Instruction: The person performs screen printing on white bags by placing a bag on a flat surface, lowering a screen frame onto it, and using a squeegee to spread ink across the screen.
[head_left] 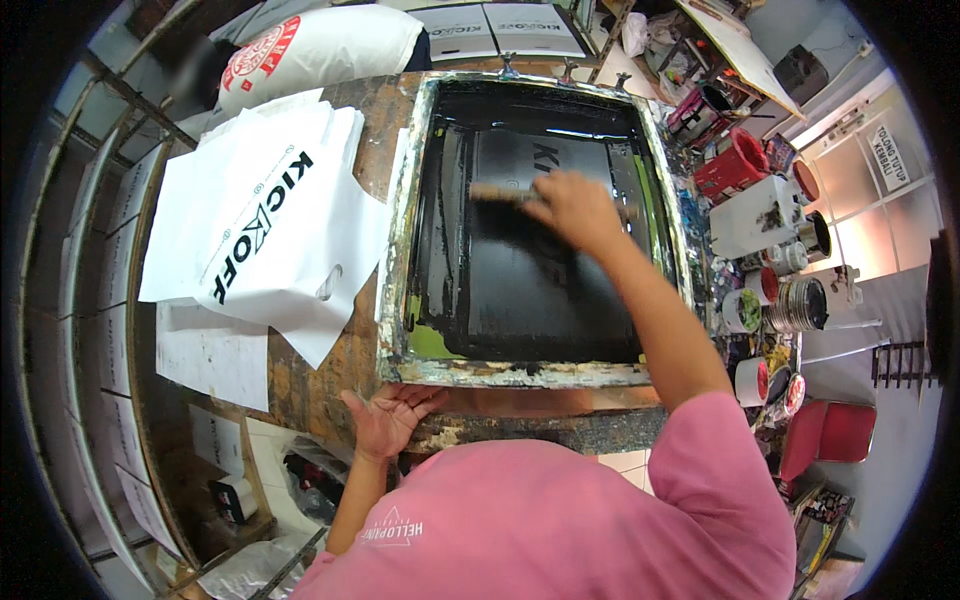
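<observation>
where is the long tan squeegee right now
In the head view, the long tan wooden-looking squeegee is just right of centre, held in the person's bare right hand over the upper half of the black-inked rectangular screen.

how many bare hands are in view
2: the left hand, open at the screen frame's near edge; the right hand, gripping the blurred squeegee over the screen. The other person's hands are hidden.

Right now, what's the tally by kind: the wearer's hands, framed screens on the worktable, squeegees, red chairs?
Hands: 2 (left hand, right hand)
Framed screen: 1
Squeegee: 1, motion-blurred, in the right hand
Red chair: 1
Total: 5
</observation>
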